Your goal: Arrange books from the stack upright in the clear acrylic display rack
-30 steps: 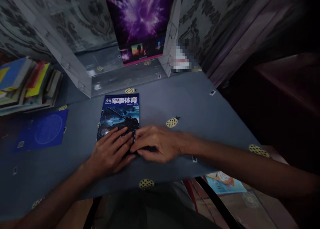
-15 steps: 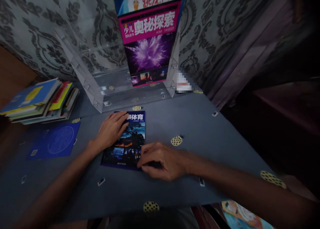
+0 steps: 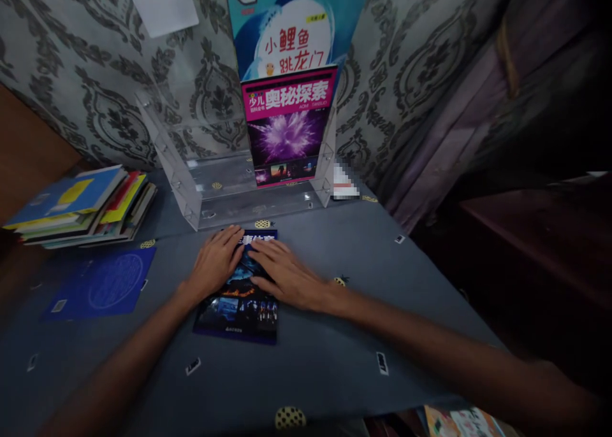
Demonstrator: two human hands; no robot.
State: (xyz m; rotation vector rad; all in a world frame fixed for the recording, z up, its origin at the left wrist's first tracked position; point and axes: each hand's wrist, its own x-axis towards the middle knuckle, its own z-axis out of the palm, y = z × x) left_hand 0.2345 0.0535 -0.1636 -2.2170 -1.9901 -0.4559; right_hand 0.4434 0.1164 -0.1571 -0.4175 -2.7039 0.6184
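Dark blue book (image 3: 234,316) lies face up on the worktop (image 3: 329,373) in the head view, in the middle, just in front of a clear stand (image 3: 186,201). The left hand (image 3: 215,262) rests flat over its upper left part and the right hand (image 3: 287,274) reaches across its upper right part, fingers outstretched. The hands are apart by a narrow strip of cover, and they hide part of the title.

Beyond the book, the stand blocks the way to the wall. On its right side a magenta-topped book (image 3: 287,131) leans upright, with a taller teal book (image 3: 344,16) rising behind it. Beside the stand's right end sits a pixelated object (image 3: 344,182), too blurred to name. To the left are a pile of books (image 3: 81,204) and, nearer, a flat blue booklet (image 3: 105,284).

A grey-blue cloth printed with yellow pineapples covers the worktop. Behind it is a damask-patterned wall (image 3: 95,106) bearing a white sheet (image 3: 162,4); a pale purple curtain (image 3: 430,137) hangs at the right, where the room is dark.

The right edge slants away from the book, with a broad stretch of cloth between. More cloth runs toward the front edge, below which a colourful printed item (image 3: 461,421) partly shows.
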